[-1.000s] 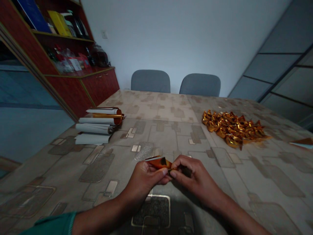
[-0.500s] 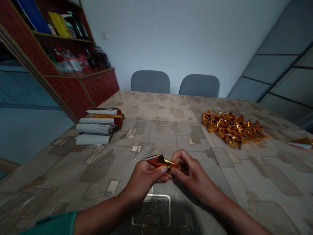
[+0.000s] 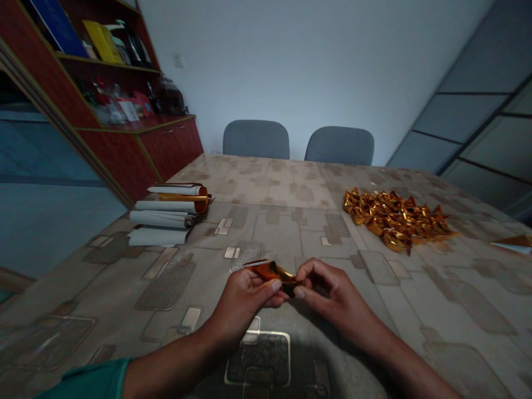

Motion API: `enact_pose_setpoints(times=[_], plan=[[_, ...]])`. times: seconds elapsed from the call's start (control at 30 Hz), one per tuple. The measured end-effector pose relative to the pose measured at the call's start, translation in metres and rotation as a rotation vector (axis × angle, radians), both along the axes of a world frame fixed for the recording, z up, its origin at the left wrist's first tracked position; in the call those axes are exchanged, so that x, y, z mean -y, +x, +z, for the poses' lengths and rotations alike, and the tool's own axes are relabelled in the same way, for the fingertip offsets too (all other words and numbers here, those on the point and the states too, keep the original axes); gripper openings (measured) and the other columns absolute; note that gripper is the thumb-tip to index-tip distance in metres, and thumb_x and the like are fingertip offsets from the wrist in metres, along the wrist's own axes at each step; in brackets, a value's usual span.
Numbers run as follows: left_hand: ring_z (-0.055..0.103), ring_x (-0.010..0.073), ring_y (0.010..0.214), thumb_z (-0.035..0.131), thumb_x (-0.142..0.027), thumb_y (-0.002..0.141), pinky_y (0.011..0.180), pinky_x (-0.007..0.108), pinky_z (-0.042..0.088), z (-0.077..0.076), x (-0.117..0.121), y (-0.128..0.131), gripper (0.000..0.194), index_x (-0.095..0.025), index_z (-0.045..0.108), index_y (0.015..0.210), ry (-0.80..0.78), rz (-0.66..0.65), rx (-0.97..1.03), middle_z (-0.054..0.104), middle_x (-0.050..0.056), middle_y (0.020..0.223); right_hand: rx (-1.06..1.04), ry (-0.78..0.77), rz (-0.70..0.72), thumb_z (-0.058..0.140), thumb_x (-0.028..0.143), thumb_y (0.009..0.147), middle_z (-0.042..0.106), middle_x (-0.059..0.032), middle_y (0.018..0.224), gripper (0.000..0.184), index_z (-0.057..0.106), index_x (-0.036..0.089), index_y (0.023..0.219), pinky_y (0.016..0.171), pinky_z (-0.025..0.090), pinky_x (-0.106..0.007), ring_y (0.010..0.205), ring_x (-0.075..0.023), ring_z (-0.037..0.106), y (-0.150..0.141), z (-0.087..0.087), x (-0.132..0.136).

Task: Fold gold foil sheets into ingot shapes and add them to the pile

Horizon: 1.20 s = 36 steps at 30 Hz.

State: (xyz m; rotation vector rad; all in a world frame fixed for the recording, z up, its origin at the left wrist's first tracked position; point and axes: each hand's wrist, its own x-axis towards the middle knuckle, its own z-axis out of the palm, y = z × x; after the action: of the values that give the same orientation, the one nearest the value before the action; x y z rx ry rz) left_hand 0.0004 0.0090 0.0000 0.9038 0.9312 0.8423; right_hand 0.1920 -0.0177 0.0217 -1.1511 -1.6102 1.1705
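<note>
A folded piece of orange-gold foil is held over the near part of the patterned beige counter, pinched between the left hand and the right hand, their fingers curled and pressed onto it. Far right lies a heap of twisted gold foil pieces; far left, a stack of white-backed foil rolls.

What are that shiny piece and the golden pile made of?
The piece between left hand and right hand looks like thin gold-orange foil paper: glossy, with sharp creases. The folded pile looks like the same foil, shining at its folds.
</note>
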Motion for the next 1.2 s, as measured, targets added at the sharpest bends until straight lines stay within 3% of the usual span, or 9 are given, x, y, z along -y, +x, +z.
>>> enact_pose_setpoints(times=[0.23, 0.33, 0.43, 0.53, 0.63, 0.83, 0.97, 1.2], plan=[[0.069, 0.0129, 0.063, 0.088, -0.041, 0.066, 0.063, 0.021, 0.055, 0.005, 0.002, 0.004, 0.034, -0.012, 0.075, 0.079, 0.022, -0.018, -0.033, 0.076, 0.005, 0.069, -0.064, 0.007, -0.051, 0.064, 0.033, 0.090, 0.056, 0.0011, 0.070, 0.022, 0.054, 0.021, 0.074, 0.060, 0.037, -0.028, 0.064, -0.0144, 0.048, 0.001, -0.005, -0.001], [0.069, 0.0118, 0.064, 0.089, -0.041, 0.065, 0.064, 0.020, 0.055, 0.004, 0.002, 0.003, 0.035, -0.012, 0.075, 0.081, 0.014, -0.008, -0.013, 0.077, 0.005, 0.073, -0.144, -0.044, -0.012, 0.067, 0.040, 0.089, 0.058, 0.0003, 0.078, 0.021, 0.057, 0.022, 0.086, 0.064, 0.040, -0.029, 0.072, -0.0158, 0.053, 0.001, -0.005, -0.002], [0.069, 0.0112, 0.064, 0.090, -0.041, 0.064, 0.065, 0.020, 0.056, 0.004, 0.002, 0.002, 0.037, -0.012, 0.075, 0.083, -0.004, 0.009, 0.008, 0.077, 0.005, 0.076, -0.197, -0.125, 0.028, 0.071, 0.049, 0.086, 0.059, -0.0007, 0.084, 0.032, 0.058, 0.022, 0.095, 0.066, 0.041, -0.029, 0.076, -0.0167, 0.054, 0.000, -0.008, -0.003], [0.069, 0.0112, 0.065, 0.089, -0.041, 0.065, 0.066, 0.019, 0.056, 0.005, 0.003, 0.002, 0.037, -0.012, 0.076, 0.083, -0.013, 0.004, 0.003, 0.077, 0.005, 0.077, -0.167, -0.153, 0.026, 0.068, 0.055, 0.087, 0.054, 0.0023, 0.070, 0.037, 0.059, 0.020, 0.081, 0.059, 0.036, -0.028, 0.063, -0.0137, 0.047, 0.000, -0.014, -0.005], [0.069, 0.0121, 0.067, 0.089, -0.041, 0.066, 0.066, 0.020, 0.055, 0.005, 0.003, 0.003, 0.037, -0.012, 0.076, 0.084, -0.009, -0.011, -0.002, 0.078, 0.007, 0.078, -0.160, -0.130, -0.011, 0.067, 0.054, 0.088, 0.051, 0.0037, 0.064, 0.038, 0.059, 0.019, 0.074, 0.056, 0.031, -0.027, 0.058, -0.0122, 0.040, 0.000, -0.018, -0.005], [0.069, 0.0116, 0.066, 0.090, -0.041, 0.065, 0.067, 0.019, 0.055, 0.004, 0.002, 0.002, 0.037, -0.012, 0.076, 0.084, -0.018, 0.002, 0.021, 0.077, 0.006, 0.076, -0.187, -0.135, 0.033, 0.066, 0.055, 0.089, 0.057, 0.0009, 0.075, 0.036, 0.063, 0.019, 0.086, 0.061, 0.034, -0.027, 0.067, -0.0143, 0.047, 0.002, -0.014, -0.005], [0.070, 0.0132, 0.067, 0.089, -0.041, 0.066, 0.067, 0.020, 0.055, 0.004, 0.003, 0.002, 0.037, -0.011, 0.077, 0.085, -0.017, -0.002, 0.018, 0.077, 0.007, 0.076, -0.146, -0.170, 0.005, 0.069, 0.062, 0.083, 0.051, 0.0031, 0.067, 0.044, 0.059, 0.019, 0.078, 0.058, 0.031, -0.027, 0.061, -0.0135, 0.042, 0.000, -0.014, -0.005], [0.070, 0.0129, 0.067, 0.088, -0.038, 0.069, 0.066, 0.020, 0.055, 0.004, 0.002, 0.002, 0.033, -0.012, 0.076, 0.085, -0.009, 0.012, 0.046, 0.077, 0.007, 0.077, -0.168, -0.121, 0.000, 0.067, 0.057, 0.087, 0.051, 0.0022, 0.070, 0.039, 0.059, 0.020, 0.080, 0.059, 0.031, -0.028, 0.064, -0.0143, 0.041, -0.004, -0.014, -0.004]])
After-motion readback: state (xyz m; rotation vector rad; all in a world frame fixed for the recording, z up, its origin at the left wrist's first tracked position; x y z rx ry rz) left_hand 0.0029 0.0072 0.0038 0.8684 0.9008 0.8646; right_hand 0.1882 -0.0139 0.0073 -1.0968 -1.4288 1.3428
